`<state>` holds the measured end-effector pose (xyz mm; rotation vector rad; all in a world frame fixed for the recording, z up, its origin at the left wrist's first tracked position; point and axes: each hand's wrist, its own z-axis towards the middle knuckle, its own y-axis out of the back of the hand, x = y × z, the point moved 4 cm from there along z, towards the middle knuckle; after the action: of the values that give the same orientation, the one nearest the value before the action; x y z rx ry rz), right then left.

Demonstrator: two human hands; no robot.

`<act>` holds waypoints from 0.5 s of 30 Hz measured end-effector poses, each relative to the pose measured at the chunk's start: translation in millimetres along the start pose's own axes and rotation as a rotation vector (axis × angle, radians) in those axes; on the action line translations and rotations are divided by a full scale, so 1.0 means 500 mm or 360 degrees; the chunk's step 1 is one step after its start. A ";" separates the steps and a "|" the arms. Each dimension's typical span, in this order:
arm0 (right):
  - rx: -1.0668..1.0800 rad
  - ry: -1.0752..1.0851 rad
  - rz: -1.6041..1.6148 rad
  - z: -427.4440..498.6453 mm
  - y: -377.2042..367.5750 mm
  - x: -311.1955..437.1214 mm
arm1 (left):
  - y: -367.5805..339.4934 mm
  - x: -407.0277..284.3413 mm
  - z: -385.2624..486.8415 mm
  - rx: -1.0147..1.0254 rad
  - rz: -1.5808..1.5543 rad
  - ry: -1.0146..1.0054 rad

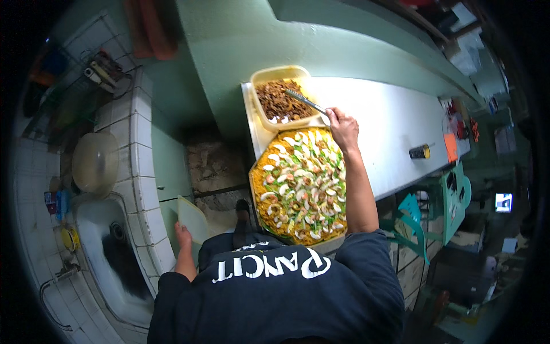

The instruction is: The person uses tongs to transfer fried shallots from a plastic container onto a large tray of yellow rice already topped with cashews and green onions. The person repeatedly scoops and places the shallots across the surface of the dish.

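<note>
My right hand (343, 129) grips the handle of metal tongs (306, 101), whose tips reach into a rectangular plastic container (270, 125) of brown chopped food (279, 99). Nearer to me lies a large octagonal tray (253, 189) covered with yellow-orange noodles, sliced egg, green bits and other toppings (300, 185); my right forearm passes over its right edge. Low at the left, my left hand (183, 234) holds a pale translucent plastic lid (193, 219) upright by its edge, away from the table.
The white table (369, 124) stretches right, bearing a dark cup (419, 152) and an orange item (450, 147). A green plastic chair (412, 228) stands beyond its near edge. At left are a tiled counter (144, 180), a sink (109, 258) and a plastic basin (94, 163).
</note>
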<state>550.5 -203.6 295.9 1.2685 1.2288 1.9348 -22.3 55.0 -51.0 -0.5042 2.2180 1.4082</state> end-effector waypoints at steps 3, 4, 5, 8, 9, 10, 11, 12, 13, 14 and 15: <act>-0.0085 -0.0064 0.0310 -0.099 0.077 -0.091 | -0.003 0.002 -0.017 0.0019 0.0005 0.0003; -0.0131 -0.0082 0.0375 -0.141 0.098 -0.123 | -0.004 0.001 -0.021 0.0030 -0.0001 0.0037; -0.0204 0.0000 0.0477 -0.183 0.120 -0.148 | -0.005 -0.005 -0.025 0.0039 -0.0003 -0.0042; -0.0262 -0.0057 0.0234 -0.316 0.174 -0.216 | -0.011 -0.023 -0.031 0.0067 -0.0027 -0.0105; -0.0295 -0.0055 0.0165 -0.358 0.189 -0.230 | -0.011 -0.027 -0.034 0.0086 -0.0026 -0.0111; -0.0271 -0.0093 0.0095 -0.392 0.200 -0.246 | -0.011 -0.027 -0.038 0.0119 -0.0011 -0.0032; -0.0246 -0.0143 0.0029 -0.424 0.210 -0.261 | -0.010 -0.037 -0.043 0.0092 -0.0001 -0.0139; -0.0221 -0.0202 -0.0022 -0.453 0.217 -0.274 | -0.011 -0.042 -0.048 0.0083 0.0021 -0.0162; -0.0204 -0.0191 -0.0047 -0.477 0.219 -0.280 | -0.013 -0.049 -0.053 0.0075 0.0042 -0.0185; -0.0192 -0.0182 -0.0056 -0.495 0.215 -0.284 | -0.017 -0.057 -0.059 0.0069 0.0024 -0.0212; -0.0183 -0.0167 -0.0059 -0.509 0.210 -0.286 | -0.020 -0.063 -0.065 0.0062 0.0005 -0.0235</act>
<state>388.3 -468.1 288.4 1.2623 1.0664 1.8602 3.3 23.2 -28.9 -0.3715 2.1245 1.3558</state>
